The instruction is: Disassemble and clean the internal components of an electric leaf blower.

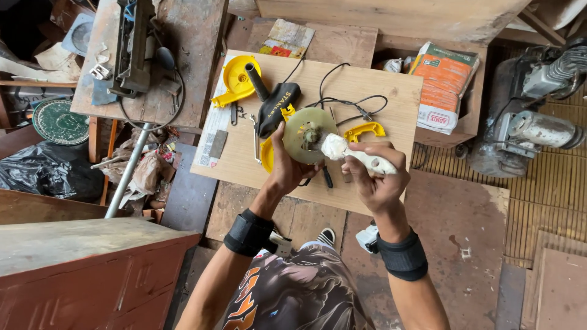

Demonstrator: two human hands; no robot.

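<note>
We have the tool stripped down, with parts spread over the counter (379, 122), a pale plywood board on rougher timber.

Left hand (287, 168): grip closed round the near-left edge of a round translucent green disc (309, 134), which looks like a plastic fan or impeller with a greasy metal hub at centre. It's held up over the middle of the counter, face towards us.

Right hand (373, 174): grip closed on a white rag (358, 156), with the bunched end pressed against the disc's hub. We judge we're at the cleaning step; the hub looks dirty, so wiping isn't finished.

Off the tool already:
- black handle body (275, 107), matte plastic with a tubular neck, lying just beyond the disc
- yellow housing shell (235, 82), rounded and glossy, far left on the counter
- yellow D-shaped piece (365, 130), right of the disc
- thin black cable (348, 101), looped loose at the far side

We read reassembly as all left to do; nothing is back together.

An orange and white sack (443, 85) sits off the right edge. A grey motor (532, 116) stands far right on the floor.
</note>
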